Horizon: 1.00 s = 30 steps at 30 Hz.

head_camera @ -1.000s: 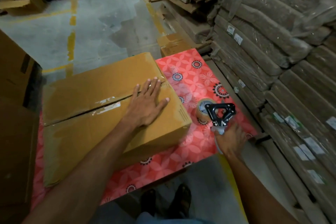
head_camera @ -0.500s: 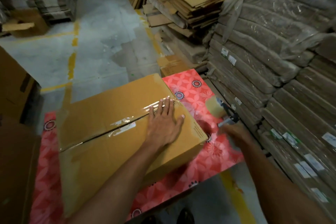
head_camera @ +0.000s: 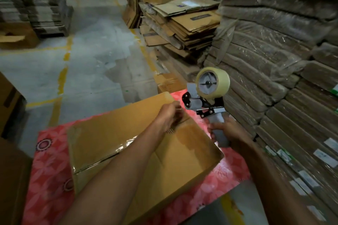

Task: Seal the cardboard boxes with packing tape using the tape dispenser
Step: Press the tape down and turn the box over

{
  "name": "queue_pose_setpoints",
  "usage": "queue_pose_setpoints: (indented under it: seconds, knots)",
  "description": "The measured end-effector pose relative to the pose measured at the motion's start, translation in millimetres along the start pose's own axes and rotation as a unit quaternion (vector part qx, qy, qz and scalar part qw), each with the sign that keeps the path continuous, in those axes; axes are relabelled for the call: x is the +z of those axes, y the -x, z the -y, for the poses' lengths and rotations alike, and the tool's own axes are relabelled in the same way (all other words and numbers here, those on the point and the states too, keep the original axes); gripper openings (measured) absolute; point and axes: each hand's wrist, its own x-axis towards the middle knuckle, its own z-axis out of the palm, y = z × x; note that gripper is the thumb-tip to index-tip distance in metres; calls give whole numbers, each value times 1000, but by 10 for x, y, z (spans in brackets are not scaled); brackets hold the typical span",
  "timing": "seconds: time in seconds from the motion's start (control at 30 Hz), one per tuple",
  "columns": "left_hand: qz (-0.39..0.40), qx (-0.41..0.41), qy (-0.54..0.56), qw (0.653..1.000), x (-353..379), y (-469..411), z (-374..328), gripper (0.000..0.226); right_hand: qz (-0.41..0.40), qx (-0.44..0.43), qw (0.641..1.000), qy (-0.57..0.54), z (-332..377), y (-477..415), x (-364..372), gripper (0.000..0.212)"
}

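A closed brown cardboard box [head_camera: 113, 139] lies on a table with a red flowered cloth [head_camera: 49, 166]. Clear tape glints along its middle seam. My right hand [head_camera: 228, 131] grips the grey handle of the tape dispenser [head_camera: 206, 100], held upright just off the box's far right corner, its clear tape roll on top. My left hand [head_camera: 170, 115] rests on the box's far right corner, fingers curled right beside the dispenser's front roller. Whether the fingers pinch the tape end is not visible.
Wrapped bundles of flattened cardboard [head_camera: 285, 71] form a wall close on the right. Loose flattened boxes [head_camera: 186, 22] pile up beyond the table, a small box [head_camera: 169, 82] at its far edge. Brown boxes [head_camera: 9, 100] stand at the left. Concrete floor with yellow lines [head_camera: 62, 78] lies ahead.
My right hand lifted the tape dispenser off the table up to the box's far corner. My left hand slid from flat on the box top to that corner, fingers curling.
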Motion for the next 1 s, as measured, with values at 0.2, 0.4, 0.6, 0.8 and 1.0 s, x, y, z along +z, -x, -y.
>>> queue_pose_setpoints:
  seconds: [0.2,0.4,0.6,0.8,1.0]
  knots:
    - [161,-220,204,940,-288,-142,-305,64,8,-65,998,-5,159,-25,351,22]
    - [303,-255,154,905,-430,-135,-244,80,23,-85,996,9,240,-42,397,31]
    - [224,-213,237,921,-467,-236,-267,21,40,-125,991,13,305,-81,359,25]
    - [101,-103,70,987,-525,-459,-568,28,9,-123,991,46,216,-163,369,43]
    - [36,-27,-156,987,-670,-788,-960,19,-21,-109,989,92,19,-187,456,32]
